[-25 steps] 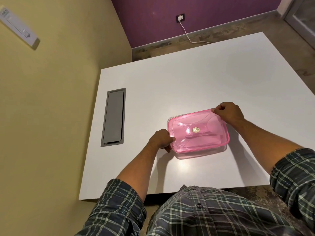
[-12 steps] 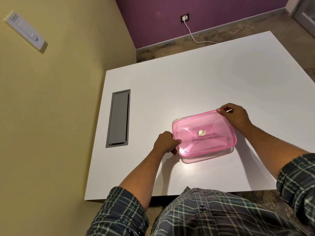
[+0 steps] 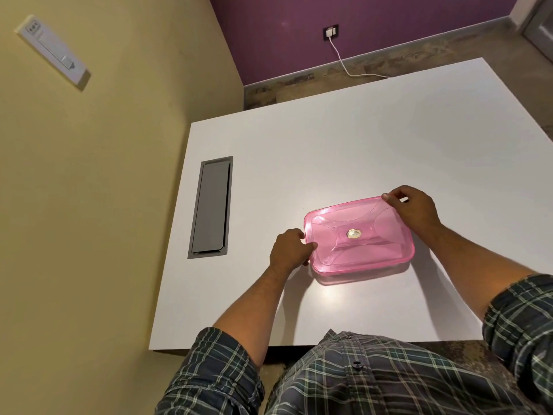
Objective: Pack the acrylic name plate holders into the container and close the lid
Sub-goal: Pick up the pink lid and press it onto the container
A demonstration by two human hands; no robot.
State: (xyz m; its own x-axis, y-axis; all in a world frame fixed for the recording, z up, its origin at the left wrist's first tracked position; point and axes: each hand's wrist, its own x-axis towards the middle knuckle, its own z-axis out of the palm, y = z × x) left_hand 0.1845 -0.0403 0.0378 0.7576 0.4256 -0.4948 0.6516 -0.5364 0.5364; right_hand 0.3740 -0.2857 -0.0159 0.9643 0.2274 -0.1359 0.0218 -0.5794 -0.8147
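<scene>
On the white table [image 3: 389,139], right of its grey cable hatch [image 3: 211,208], one pink lid [image 3: 359,235] covers one container as the left hand [image 3: 288,250] and right hand [image 3: 414,205] grip opposite corners (uneven pressure could leave an edge unsealed; holders inside can't be counted).

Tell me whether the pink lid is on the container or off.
On: the translucent pink plastic lid covers the container, both hands gripping opposite corners. Whether it is fully snapped shut, cannot tell.

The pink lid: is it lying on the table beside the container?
No, the pink lid sits on top of the container, with the left hand and right hand gripping opposite corners.
</scene>
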